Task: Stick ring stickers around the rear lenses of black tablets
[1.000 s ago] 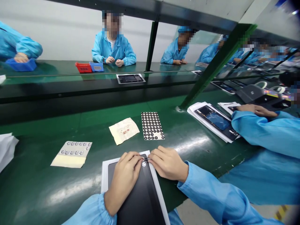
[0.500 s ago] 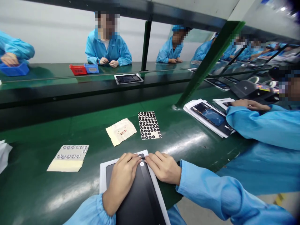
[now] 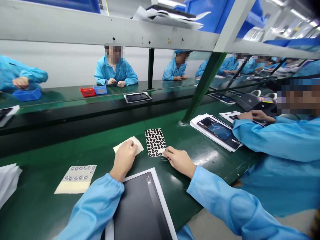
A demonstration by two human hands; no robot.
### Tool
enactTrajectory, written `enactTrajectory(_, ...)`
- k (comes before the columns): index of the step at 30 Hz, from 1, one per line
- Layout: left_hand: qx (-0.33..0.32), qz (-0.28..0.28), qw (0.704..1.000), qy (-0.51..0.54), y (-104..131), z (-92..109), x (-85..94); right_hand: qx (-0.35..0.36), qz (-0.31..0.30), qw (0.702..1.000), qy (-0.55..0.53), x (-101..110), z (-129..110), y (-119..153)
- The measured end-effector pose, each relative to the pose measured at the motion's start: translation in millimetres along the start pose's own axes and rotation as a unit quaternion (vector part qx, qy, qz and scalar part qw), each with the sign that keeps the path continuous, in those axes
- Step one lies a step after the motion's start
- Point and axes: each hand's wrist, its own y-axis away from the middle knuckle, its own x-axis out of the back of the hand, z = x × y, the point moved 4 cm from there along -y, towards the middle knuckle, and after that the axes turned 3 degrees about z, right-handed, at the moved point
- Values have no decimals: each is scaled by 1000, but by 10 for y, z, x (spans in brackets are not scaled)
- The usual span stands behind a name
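My left hand (image 3: pixel 125 156) is closed over a crumpled cream sheet of paper (image 3: pixel 138 144). Its curled fingers hide whatever lies between them. Pinched in my right hand (image 3: pixel 180 160) is a pair of tweezers (image 3: pixel 164 159), only its thin tips showing. That hand is at the lower right corner of a white sheet of black ring stickers (image 3: pixel 155 141). In front of me lies a dark grey tablet (image 3: pixel 141 206) on a white backing, with a small camera opening near its top right corner. My left sleeve covers part of its left edge.
To the left is a sheet of clear ring-shaped stickers (image 3: pixel 75 178), beside white papers (image 3: pixel 7 181). An opened tablet (image 3: pixel 217 130) lies on white sheets at the right, near a co-worker's sleeve (image 3: pixel 270 136). A green post (image 3: pixel 202 90) stands behind. Co-workers sit across the bench.
Both hands have left the tablet's top corner and moved forward, the left to the cream paper, the right to the black ring stickers. Tweezer tips now show. The camera view has tilted up.
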Motion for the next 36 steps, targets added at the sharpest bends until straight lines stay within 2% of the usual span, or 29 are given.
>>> enactTrajectory(3,-48,-60,997,17,-56,38,-79,32,-19,999,12,-28,5,-57)
enactTrajectory(5,-42,-80,996,27,-15,96,-100,47,-28,998,13,-52,-12,-72)
enactTrajectory(9,39,-94,993,66,109,259,-157,51,-30,998,-4,-88,-10,-80)
enactTrajectory(12,131,-124,974,138,155,377,-313,38,-18,999,-32,-111,39,-86)
enactTrajectory(14,193,-158,945,212,160,449,-469,22,-3,998,-57,-127,95,-86)
enactTrajectory(17,271,-201,882,329,148,543,-685,3,28,993,-112,-145,200,-73)
enactTrajectory(21,337,-204,814,427,141,583,-796,-2,64,979,-194,-163,350,-71)
enactTrajectory(28,405,-194,727,520,179,617,-806,-16,85,960,-267,-217,471,-86)
enactTrajectory(33,425,-174,635,621,75,861,-895,-49,121,942,-309,-217,425,-75)
enactTrajectory(36,425,-135,597,667,-28,1012,-989,-69,143,922,-353,-189,388,-91)
